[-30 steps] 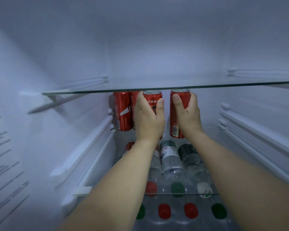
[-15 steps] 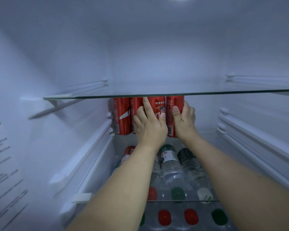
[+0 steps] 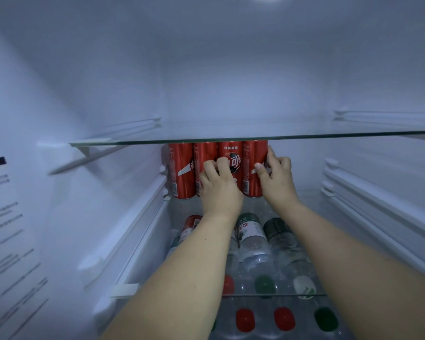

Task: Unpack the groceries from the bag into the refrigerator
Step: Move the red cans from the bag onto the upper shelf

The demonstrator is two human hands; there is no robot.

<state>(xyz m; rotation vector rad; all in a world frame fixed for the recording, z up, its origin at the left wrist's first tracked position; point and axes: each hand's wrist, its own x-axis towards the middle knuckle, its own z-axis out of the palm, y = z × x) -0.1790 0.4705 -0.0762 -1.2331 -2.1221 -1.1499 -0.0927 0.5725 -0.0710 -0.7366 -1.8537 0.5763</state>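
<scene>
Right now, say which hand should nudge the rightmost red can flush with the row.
Right. The right hand already grips the rightmost can; the left hand is on the third can.

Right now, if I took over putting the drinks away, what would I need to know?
Left hand: fingers curled against the middle cans.
Right hand: grips the rightmost can.
Four red cans stand upright in a row at the back of the middle shelf, under the glass shelf.
Water bottles lie on the shelf below.
Done: cans shelved.
Left: let go; the bag is out of sight.
</scene>
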